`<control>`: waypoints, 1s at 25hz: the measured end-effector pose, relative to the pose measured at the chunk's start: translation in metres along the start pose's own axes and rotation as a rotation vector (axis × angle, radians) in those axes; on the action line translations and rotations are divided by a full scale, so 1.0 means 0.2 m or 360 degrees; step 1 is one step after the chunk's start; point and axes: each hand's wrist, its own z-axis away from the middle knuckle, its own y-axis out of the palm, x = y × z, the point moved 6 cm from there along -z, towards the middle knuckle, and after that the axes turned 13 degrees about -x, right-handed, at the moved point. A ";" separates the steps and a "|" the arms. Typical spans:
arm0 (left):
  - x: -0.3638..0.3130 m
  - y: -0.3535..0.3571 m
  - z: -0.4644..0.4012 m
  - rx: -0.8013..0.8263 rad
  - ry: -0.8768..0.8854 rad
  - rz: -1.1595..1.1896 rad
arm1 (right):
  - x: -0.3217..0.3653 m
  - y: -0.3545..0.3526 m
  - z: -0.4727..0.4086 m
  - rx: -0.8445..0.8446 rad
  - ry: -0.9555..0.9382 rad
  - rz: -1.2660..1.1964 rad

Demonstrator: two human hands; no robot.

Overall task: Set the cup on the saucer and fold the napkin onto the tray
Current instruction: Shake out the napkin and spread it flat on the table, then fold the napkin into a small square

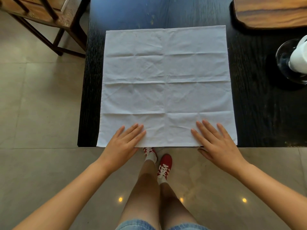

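From the head camera, a white napkin (167,85) lies spread flat and creased in a grid across the middle of the frame on a black worktop (259,105), its near edge level with the worktop's front edge. The left hand (123,143) rests flat on the napkin's lower left part, fingers (132,130) straight and close together. The right hand (217,143) lies flat on the lower right part, fingers straight and slightly spread, thumb below the worktop's edge. At the right edge of the frame a white cup (299,55) stands on a clear glass saucer (285,63). A wooden tray (269,12) fills the upper right corner, well apart from the napkin. A wooden chair (49,22) stands in the upper left.
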 end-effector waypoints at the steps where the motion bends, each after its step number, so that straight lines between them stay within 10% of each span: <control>1: 0.00 -0.01 0.01 -0.0004 0.0004 0.0027 | 0.01 -0.01 0.02 -0.0028 -0.0026 -0.0005; 8: 0.04 -0.13 0.01 0.0069 -0.0099 0.0504 | 0.05 -0.18 0.00 -0.0128 0.0012 -0.0322; 14: 0.16 -0.28 -0.15 0.0711 -0.0443 0.0697 | -0.06 -0.31 -0.15 0.0464 0.0397 -0.0677; 25: 0.57 -0.74 -0.94 0.0084 -0.0448 0.0314 | -0.53 -0.64 -0.89 -0.0071 0.0513 -0.0534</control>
